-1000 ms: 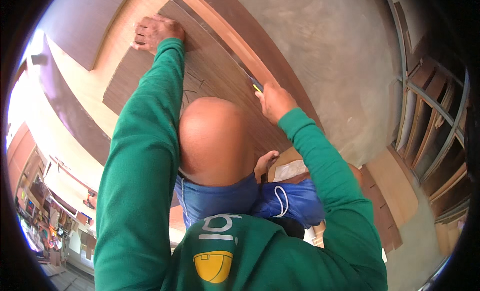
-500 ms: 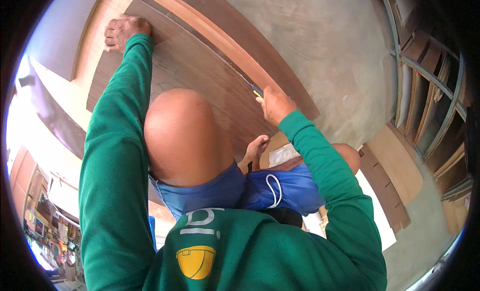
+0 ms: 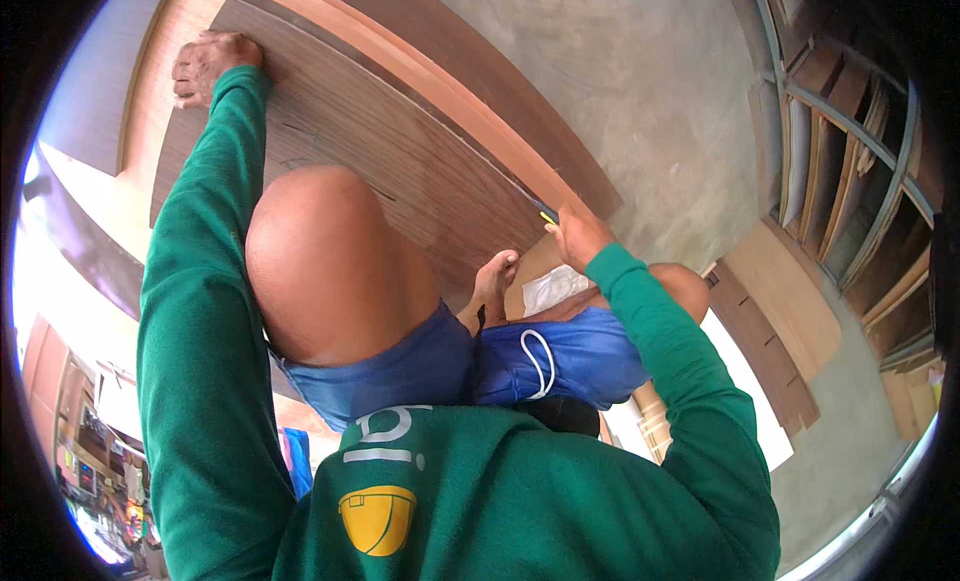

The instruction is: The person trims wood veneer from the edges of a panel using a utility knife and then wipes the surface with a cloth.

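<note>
board: brown, wood-grained | tool: black, yellow | sleeve: green | shorts: blue

From my remote post I'm looking down on a wooden panel that is lying before the wearer. The left hand is resting at its far left end; the right hand is holding a knife-like tool at its right edge. Alongside that edge a wood strip is running, with another board lying between it and the floor. Further right, boards are standing in a rack. A slotted board is lying right of the right knee.
</note>
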`<state>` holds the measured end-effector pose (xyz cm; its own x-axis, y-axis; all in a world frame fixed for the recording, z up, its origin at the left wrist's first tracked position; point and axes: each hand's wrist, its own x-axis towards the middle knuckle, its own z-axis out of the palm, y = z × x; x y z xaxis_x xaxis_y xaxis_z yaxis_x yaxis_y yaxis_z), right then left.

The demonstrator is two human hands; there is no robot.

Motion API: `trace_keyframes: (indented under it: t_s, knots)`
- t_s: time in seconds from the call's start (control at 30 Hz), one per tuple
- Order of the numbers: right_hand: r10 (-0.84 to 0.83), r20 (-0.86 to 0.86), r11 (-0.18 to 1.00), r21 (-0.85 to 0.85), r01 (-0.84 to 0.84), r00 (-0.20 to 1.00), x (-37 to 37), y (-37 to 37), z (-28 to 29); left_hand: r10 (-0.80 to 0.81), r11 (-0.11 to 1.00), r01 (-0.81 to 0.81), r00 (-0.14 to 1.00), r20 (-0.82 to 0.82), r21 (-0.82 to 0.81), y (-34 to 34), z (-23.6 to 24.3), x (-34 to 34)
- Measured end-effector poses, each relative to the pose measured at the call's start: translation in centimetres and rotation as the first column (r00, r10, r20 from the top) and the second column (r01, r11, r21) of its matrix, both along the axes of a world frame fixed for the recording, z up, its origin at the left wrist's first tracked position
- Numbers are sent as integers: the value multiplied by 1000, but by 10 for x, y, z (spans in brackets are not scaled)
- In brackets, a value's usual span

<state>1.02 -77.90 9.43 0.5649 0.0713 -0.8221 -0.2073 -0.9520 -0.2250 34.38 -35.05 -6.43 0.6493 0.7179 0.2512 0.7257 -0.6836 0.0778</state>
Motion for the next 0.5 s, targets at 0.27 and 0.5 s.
trace_keyframes:
  t_s: [0.27, 0.5]
  knots:
    - [67, -1, 998, 8, -67, 998, -34, -30, 7, -3, 999, 3, 1000, 15, 36, 4, -6, 0]
    - [-6, -408, 958, -263, -111, 913, -27, -31, 31, 10, 999, -13, 996, 87, 42, 15, -10, -3]
